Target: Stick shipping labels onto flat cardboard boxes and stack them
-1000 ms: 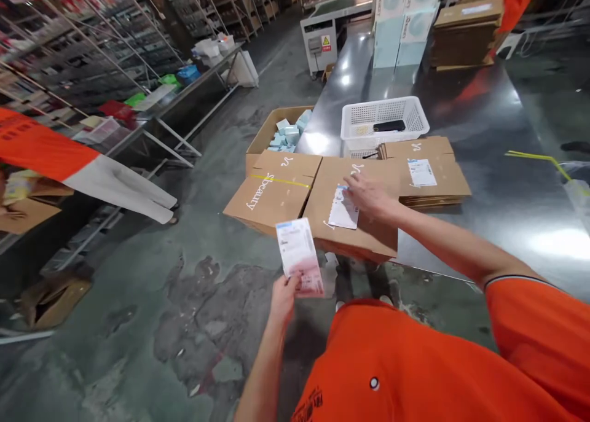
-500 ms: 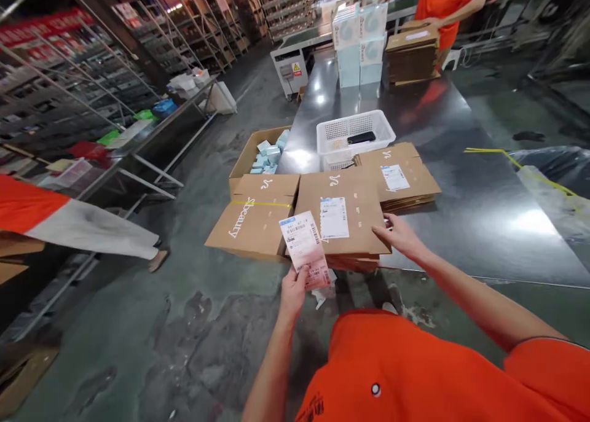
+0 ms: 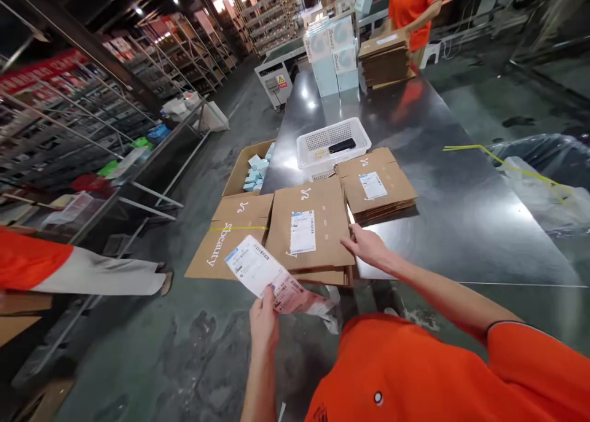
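Metal table (image 3: 437,176), spread between 12 and 3 o'clock of middle cardboard stack (image 3: 329,225). Left cardboard stack (image 3: 224,242) at 9 o'clock, right cardboard stack (image 3: 389,179) at 2. White basket (image 3: 329,138) at 1. Right hand (image 3: 367,247) on middle stack's 3-o'clock edge, fingers narrow; cannot tell if gripping. Left hand (image 3: 264,325), 7 o'clock, pinches printed label strip (image 3: 252,267).

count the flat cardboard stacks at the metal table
4: the near-left stack, the near-middle stack at the right hand, the near-right stack, the far stack. More may be hidden.
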Available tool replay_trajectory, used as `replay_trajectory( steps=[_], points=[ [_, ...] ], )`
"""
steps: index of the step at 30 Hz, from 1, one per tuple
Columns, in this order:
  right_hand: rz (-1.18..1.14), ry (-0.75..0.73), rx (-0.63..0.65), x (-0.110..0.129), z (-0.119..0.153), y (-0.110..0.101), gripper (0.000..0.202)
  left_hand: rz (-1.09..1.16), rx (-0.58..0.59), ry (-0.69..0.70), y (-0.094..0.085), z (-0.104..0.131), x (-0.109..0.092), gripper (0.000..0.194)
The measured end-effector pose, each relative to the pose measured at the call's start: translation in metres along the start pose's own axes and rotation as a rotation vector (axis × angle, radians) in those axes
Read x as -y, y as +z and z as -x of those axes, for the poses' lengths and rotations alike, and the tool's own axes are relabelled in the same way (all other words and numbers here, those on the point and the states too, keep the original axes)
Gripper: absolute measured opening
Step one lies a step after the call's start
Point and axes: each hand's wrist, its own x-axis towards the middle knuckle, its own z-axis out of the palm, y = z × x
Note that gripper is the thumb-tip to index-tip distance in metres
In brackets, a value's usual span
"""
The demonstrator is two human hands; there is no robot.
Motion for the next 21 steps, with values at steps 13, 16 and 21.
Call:
replay_trajectory(
  steps=[13,16,21],
  points=[
    [-0.029,-0.240,-0.021,-0.002,0.012,-0.017,0.040,0.013,-0.139,0.027,0.018,-0.005,-0.041,0.041],
    [-0.020,-0.264,0.048,-0.003,0.011,-0.012,0.044,-0.077,-0.093,-0.017,0.007,-0.032,-0.042,0.037],
    [0.113,-0.259,0.114,0.002,0.017,-0.009,0.051,-0.033,-0.082,0.003,-0.003,-0.045,-0.026,0.039]
  ],
)
